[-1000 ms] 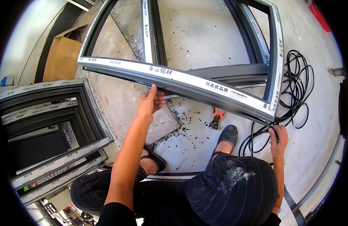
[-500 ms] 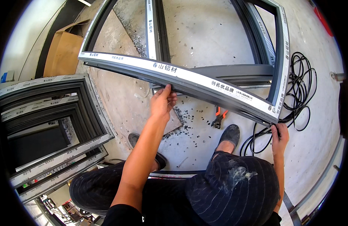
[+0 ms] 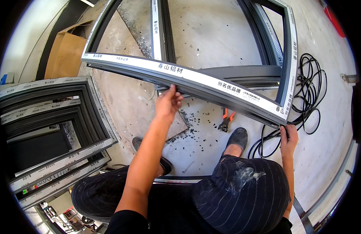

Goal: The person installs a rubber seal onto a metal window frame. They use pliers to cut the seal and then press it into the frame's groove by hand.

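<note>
A dark grey metal window frame (image 3: 223, 86), its faces covered in white printed film, stands tilted in front of me. My left hand (image 3: 168, 103) pinches its lower near edge left of the middle, thumb up against the profile and the other fingers curled. At the near right corner, my right hand (image 3: 289, 138) is closed at the frame's underside, fingertips touching the corner. Whether a thin strip also lies between those fingers cannot be made out. Part of the underside between the hands looks smeared.
Orange-handled pliers (image 3: 226, 120) lie on the floor by my right shoe, near scattered black scraps (image 3: 194, 134). A coiled black cable (image 3: 309, 91) lies at right. More film-covered frames (image 3: 59, 156) are stacked at left, with a cardboard box (image 3: 65, 54) behind.
Both hands keep their places on the frame. The frame's right corner and my right hand show slightly farther left and higher; the whole view has shifted a little too.
</note>
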